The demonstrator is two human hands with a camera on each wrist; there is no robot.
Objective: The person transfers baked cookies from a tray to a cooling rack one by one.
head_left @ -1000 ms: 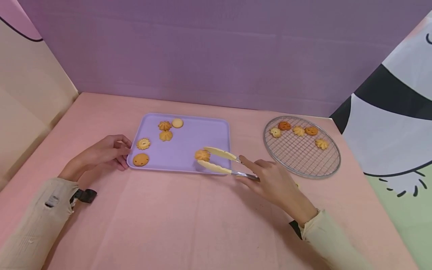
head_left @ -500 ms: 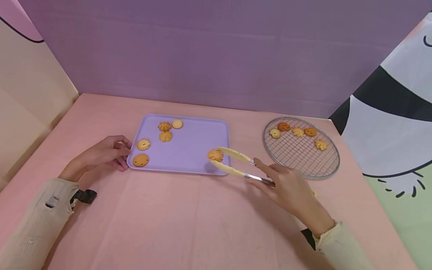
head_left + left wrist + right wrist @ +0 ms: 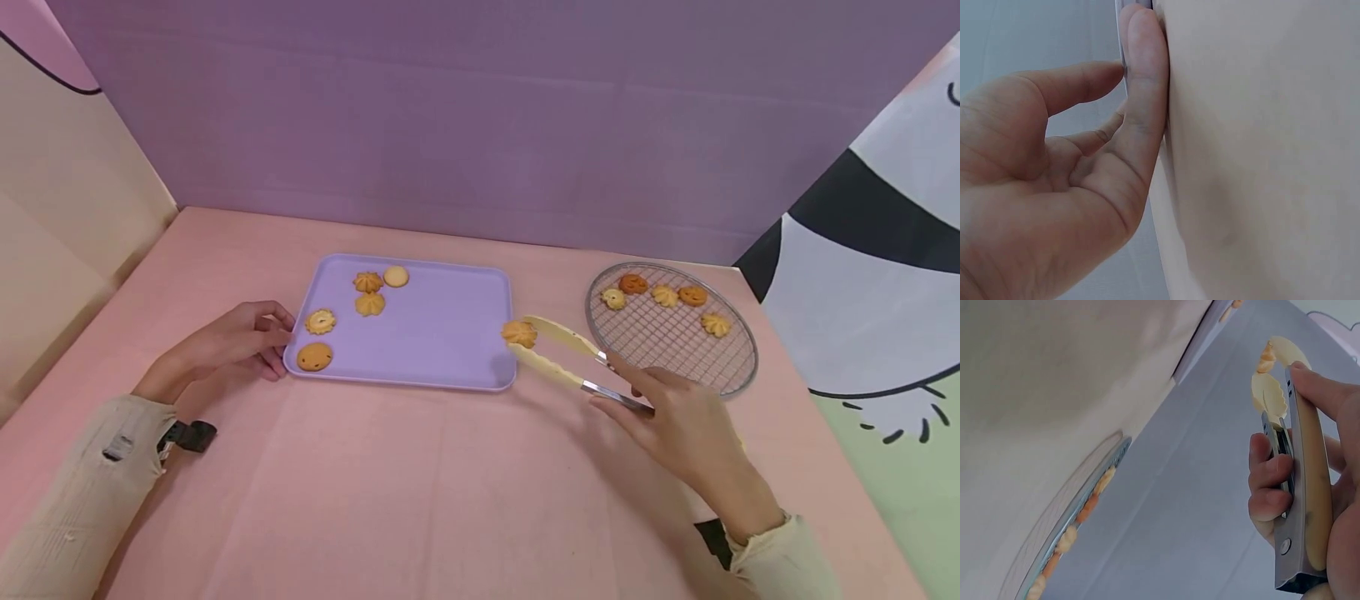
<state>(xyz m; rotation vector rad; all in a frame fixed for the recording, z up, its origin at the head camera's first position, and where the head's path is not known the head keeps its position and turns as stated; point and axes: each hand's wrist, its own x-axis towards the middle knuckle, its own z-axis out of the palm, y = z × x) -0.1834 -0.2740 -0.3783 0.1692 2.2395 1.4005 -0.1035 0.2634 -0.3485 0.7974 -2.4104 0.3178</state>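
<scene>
In the head view my right hand [image 3: 678, 417] grips metal tongs with cream tips [image 3: 551, 367]. A ridged, flower-shaped golden cookie [image 3: 519, 334] is caught between those tips, raised over the right rim of a lilac tray [image 3: 427, 342]. The right wrist view shows the fingers and thumb wrapped around the tongs' handles [image 3: 1313, 487]. At the tray's left edge, my left hand [image 3: 232, 340] holds the rim between thumb and fingers; the left wrist view shows the fingers [image 3: 1147, 62] along that edge, low by the table.
Several cookies, among them a round dotted one [image 3: 314, 357] and a plain pale one [image 3: 396, 277], lie on the tray's left half. A round wire rack [image 3: 705, 360] on the right carries several cookies near its far rim. A purple wall [image 3: 420, 133] stands behind.
My right hand has moved rightward with the tongs, taking the flower-shaped cookie from over the tray's front right part to its right rim. The left hand has stayed at the tray's edge.
</scene>
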